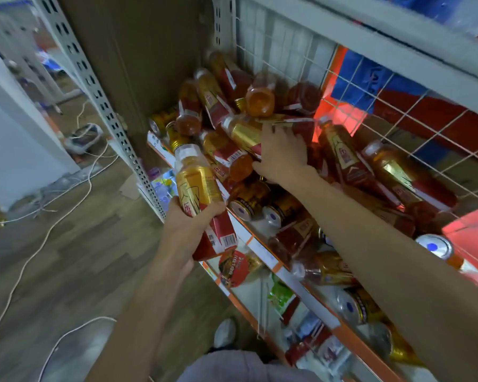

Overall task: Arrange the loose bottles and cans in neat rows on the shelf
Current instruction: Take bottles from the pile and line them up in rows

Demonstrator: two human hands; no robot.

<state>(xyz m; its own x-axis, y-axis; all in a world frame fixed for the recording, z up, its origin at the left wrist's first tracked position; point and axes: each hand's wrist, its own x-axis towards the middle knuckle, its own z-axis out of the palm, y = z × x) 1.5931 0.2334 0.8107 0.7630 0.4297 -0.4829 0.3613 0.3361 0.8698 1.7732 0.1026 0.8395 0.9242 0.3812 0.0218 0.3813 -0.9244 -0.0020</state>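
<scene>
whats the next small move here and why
Probably lift the top bottle that the right hand grips clear of the pile. The left hand already holds a second bottle, but bottles and cans lie jumbled across the shelf, with no bare spot visible to stand anything upright. Taking one off the top should start opening room for a row.

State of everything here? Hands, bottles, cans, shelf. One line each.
left hand: grips the held bottle
held bottle: off the pile, in front of the shelf edge
right hand: fingers curled over the top bottle
top bottle: lying on the pile
other bottles: lying jumbled, no rows
cans: on their sides near the front
shelf: unsorted
</scene>
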